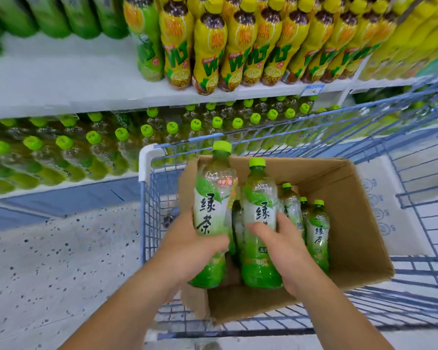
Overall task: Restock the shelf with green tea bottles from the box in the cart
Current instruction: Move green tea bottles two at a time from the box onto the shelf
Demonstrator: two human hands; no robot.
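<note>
Head view, left hand grips left bottle, right hand grips right bottle

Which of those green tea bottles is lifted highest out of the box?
The green tea bottle in the left hand: its cap reaches the cart rim, above the bottle in the right hand and those in the cardboard box.

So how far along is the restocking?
The lower shelf already holds rows of green-capped bottles. The left hand grips one green tea bottle, the right hand a second bottle, both at the box. At least three more bottles remain in it.
</note>
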